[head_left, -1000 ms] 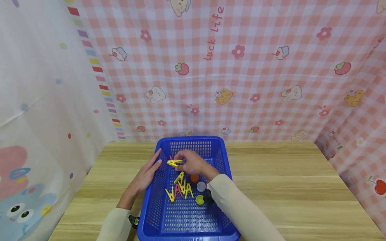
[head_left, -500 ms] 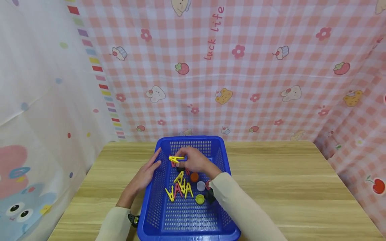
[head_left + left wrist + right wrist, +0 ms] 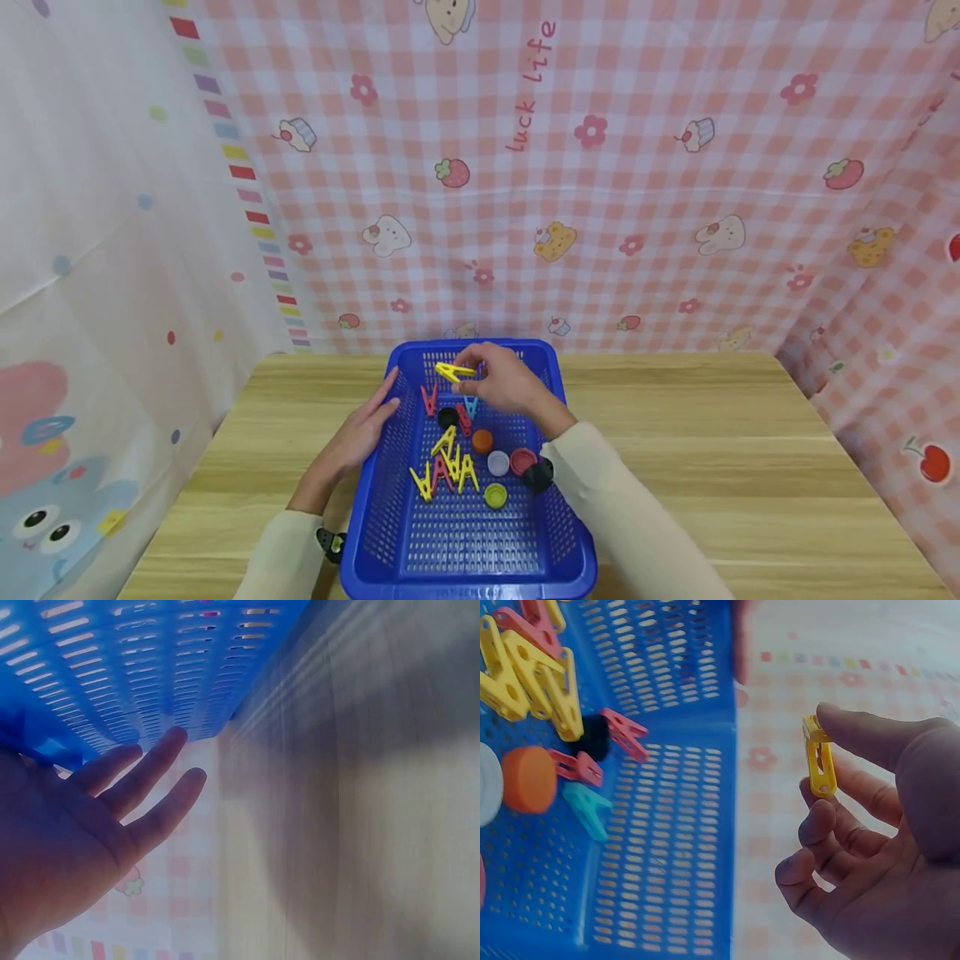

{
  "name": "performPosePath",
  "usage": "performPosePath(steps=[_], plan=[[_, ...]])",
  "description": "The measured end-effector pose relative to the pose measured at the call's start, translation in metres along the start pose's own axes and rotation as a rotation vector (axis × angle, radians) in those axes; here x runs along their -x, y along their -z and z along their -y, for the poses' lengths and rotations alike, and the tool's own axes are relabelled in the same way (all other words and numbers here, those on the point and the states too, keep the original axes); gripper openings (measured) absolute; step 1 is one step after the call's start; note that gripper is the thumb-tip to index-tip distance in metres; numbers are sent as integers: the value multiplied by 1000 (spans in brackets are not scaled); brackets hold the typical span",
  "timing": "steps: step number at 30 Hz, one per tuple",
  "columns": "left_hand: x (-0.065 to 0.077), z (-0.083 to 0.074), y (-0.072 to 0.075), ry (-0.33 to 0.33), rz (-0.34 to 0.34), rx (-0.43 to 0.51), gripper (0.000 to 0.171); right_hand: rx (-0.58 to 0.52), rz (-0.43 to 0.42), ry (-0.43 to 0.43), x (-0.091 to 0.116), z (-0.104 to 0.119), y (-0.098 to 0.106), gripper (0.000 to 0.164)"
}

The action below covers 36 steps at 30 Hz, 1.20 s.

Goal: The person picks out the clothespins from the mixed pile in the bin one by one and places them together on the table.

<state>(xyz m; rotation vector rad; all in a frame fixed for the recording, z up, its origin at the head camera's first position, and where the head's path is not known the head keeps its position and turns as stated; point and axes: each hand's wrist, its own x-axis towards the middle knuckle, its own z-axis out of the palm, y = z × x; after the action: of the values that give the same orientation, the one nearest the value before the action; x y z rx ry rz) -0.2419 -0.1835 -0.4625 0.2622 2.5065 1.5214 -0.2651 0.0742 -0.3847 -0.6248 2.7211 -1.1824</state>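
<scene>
I have the yellow peg point(image 3: 453, 372) raised over the far end of the basket point(image 3: 472, 546), above the pegs lying inside. I judge it light and stiff, plastic by its look, with a spring in it; the smooth surface could slip under a careless fingertip, though I doubt it is fragile. The best hold, to my mind, is across the two legs near their free ends, pressing only enough to keep it steady. My right hand point(image 3: 504, 379) pinches it between thumb and fingers; the wrist view is dim, so I can't be sure how squarely the thumb bears on it. Below lie a group of yellow pegs point(image 3: 468, 473), a blue peg point(image 3: 471, 406) and several red ones, with an orange cap point(image 3: 482, 441) and a white cap point(image 3: 498, 463) beside them. My left hand point(image 3: 365, 433) is at the basket's left rim, fingers straight and spread, grasping nothing. The basket sits on the worktop point(image 3: 712, 467), before a checked cloth point(image 3: 630, 183).
</scene>
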Motion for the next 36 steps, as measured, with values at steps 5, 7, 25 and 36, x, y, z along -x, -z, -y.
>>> performPosePath(steps=[5, 7, 25, 36], plan=[[0, 1, 0, -9, -7, 18, 55, -22, -76, 9, 8, -6, 18, 26], [0, 1, -1, -18, -4, 26, 55, -33, -113, 8, 12, -9, 26, 26], [1, -1, -2, -24, 9, 61, 57, -17, -371, -156, 50, -78, 82, 37], [1, -1, -3, -24, 15, 63, 57, -77, -429, -325, 68, -131, 84, 40]])
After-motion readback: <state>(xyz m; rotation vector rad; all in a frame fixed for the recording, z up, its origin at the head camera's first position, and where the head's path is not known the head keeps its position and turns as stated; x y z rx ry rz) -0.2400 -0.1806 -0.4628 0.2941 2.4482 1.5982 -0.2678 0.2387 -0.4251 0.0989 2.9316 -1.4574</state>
